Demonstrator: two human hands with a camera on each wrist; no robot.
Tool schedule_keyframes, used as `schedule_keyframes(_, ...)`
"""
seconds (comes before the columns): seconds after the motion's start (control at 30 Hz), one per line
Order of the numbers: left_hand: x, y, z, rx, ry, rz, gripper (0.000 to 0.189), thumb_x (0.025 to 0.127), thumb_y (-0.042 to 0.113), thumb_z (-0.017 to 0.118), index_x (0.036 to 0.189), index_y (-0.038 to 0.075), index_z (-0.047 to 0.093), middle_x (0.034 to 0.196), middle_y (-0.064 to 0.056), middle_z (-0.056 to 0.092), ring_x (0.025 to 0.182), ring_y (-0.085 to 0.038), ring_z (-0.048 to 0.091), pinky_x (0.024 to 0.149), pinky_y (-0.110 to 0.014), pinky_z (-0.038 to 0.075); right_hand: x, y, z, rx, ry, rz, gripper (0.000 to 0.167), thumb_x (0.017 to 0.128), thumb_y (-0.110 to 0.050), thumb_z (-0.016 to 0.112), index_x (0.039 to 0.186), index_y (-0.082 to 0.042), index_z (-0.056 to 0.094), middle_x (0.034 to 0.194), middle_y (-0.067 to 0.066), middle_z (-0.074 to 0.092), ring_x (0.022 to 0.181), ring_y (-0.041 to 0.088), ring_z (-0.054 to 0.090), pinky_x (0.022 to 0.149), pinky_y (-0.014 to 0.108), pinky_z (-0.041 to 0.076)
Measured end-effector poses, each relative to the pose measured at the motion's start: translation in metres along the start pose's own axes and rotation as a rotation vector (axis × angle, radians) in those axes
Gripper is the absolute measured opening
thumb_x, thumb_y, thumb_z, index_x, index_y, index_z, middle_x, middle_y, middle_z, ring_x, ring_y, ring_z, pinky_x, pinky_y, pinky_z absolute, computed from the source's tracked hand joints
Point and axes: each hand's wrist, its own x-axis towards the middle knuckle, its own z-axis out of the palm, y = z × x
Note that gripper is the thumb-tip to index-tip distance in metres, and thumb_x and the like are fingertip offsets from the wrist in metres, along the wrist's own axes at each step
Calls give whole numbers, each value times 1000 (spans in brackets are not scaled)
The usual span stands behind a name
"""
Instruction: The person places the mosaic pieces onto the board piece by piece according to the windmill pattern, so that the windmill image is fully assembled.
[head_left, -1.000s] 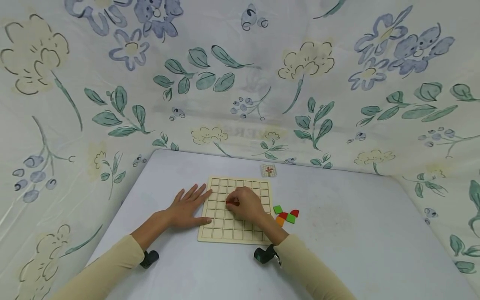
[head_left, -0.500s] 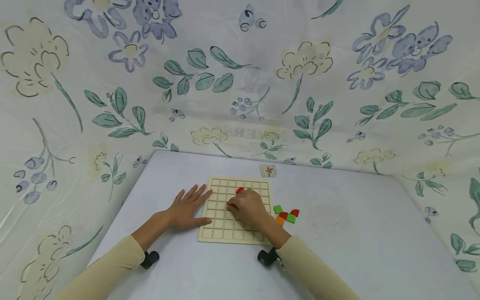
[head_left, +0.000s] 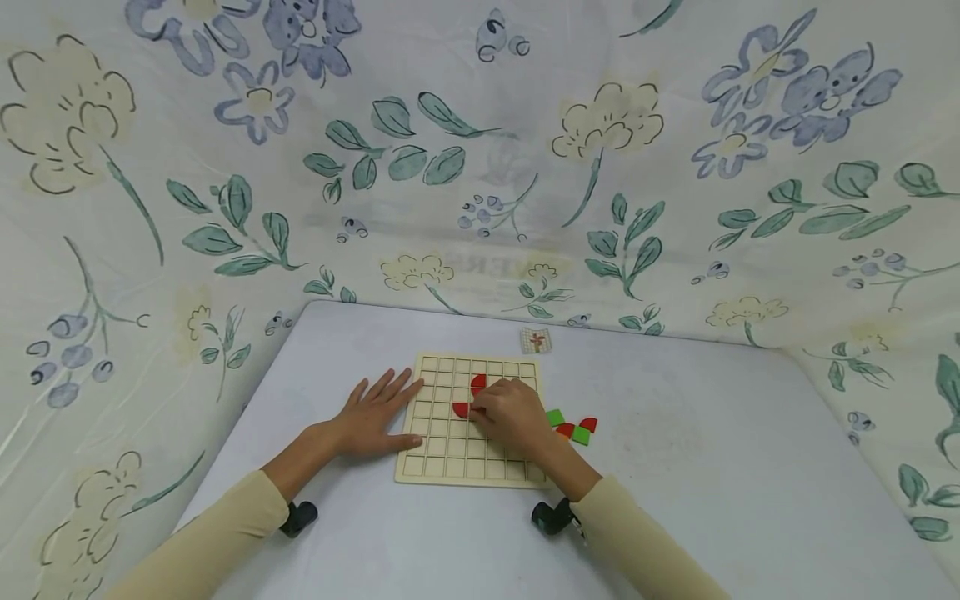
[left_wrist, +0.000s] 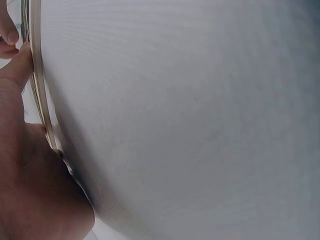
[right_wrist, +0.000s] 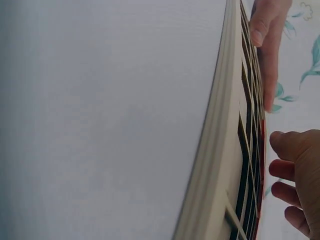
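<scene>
A square wooden grid board (head_left: 431,468) lies on the white table. Two red quarter-round tiles, an upper one (head_left: 478,381) and a lower one (head_left: 461,410), sit in its cells. My left hand (head_left: 375,417) lies flat with fingers spread, its fingertips and thumb at the board's left edge. Over the middle of the board is my right hand (head_left: 516,417), its fingertips beside the lower red tile. In the right wrist view the right fingers (right_wrist: 286,170) are loosely bent and hold nothing, just off the red (right_wrist: 263,145) on the board.
Right of the board lie loose tiles: a green square (head_left: 554,417), another green square (head_left: 581,436), a red quarter-round (head_left: 589,424), and a further red one (head_left: 566,429) partly over orange. A small patterned card (head_left: 536,340) rests behind the board. A floral sheet (head_left: 480,208) hangs around the table.
My right hand has set the lower red tile in a cell, let go and drawn back slightly to the right, uncovering both red tiles. The left hand has stayed still.
</scene>
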Motion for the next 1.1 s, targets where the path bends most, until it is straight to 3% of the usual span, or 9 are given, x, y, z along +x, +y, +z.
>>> schedule_keyframes(0.5,-2,3,-3,9,3,-9,96,86,69,56,157,12,25,162,-15,13,148,-39,5,111,-66,3,-26,21,-16,4,-17,108,7,82,-17,81,88,-14,78,86,-4,73,86,16,64,75,33,51)
schedule_keyframes(1.1,-1,1,1,16,11,5,97,86,71,54,157,12,24,163,-16,13,148,-39,4,111,-66,2,-46,37,-30,29,14,128,9,78,-13,84,85,-12,78,85,-1,73,80,18,64,68,35,50)
